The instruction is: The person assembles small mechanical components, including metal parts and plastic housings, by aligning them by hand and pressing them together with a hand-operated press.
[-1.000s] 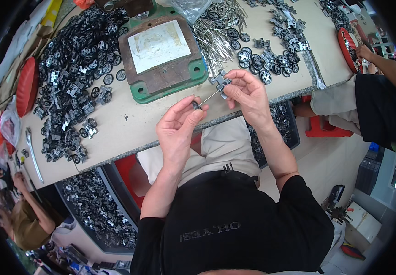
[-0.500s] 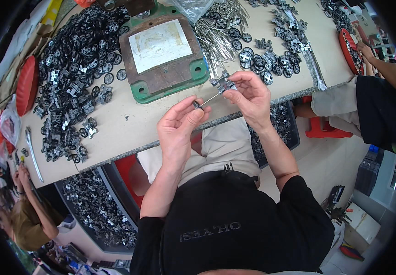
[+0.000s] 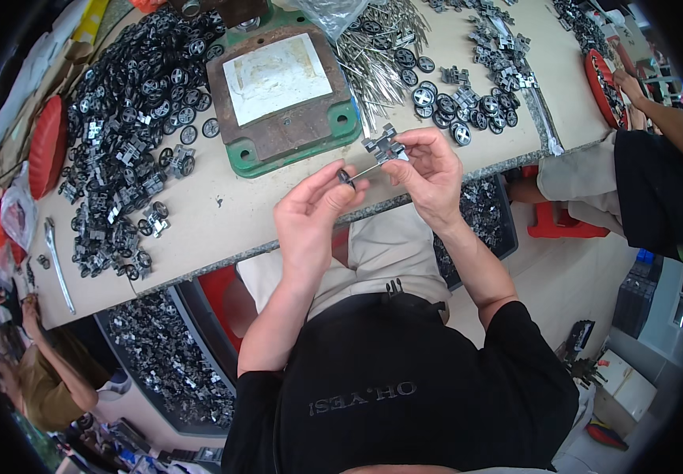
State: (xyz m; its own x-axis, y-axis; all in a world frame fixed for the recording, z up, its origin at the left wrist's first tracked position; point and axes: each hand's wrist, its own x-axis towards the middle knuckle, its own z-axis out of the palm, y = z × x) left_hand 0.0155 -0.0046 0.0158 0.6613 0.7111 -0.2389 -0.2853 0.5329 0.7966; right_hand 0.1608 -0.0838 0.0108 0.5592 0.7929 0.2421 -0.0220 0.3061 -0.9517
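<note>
My left hand [image 3: 308, 221] pinches a small black wheel [image 3: 345, 178] between thumb and fingertips. A thin metal rod [image 3: 367, 170] runs from the wheel to a small grey-and-black bracket part [image 3: 383, 143]. That bracket is gripped by the thumb and fingers of my right hand [image 3: 434, 178], just past the table's front edge. How deep the rod sits in the bracket cannot be made out. Straight ahead, a green metal base [image 3: 258, 167] with a brown plate and a white sheet stands on the table.
A heap of black wheels [image 3: 148, 87] and bracket parts covers the left. Loose metal rods [image 3: 381, 59] lie behind my hands, with more wheels [image 3: 495, 110] to the right. A wrench [image 3: 58, 265] lies far left. Crates of parts [image 3: 169, 355] stand below; people sit at both sides.
My hands have drawn slightly closer together, and less of the rod shows between wheel and bracket. The wheel has turned to show more of its side. At left, another person's hand has moved down.
</note>
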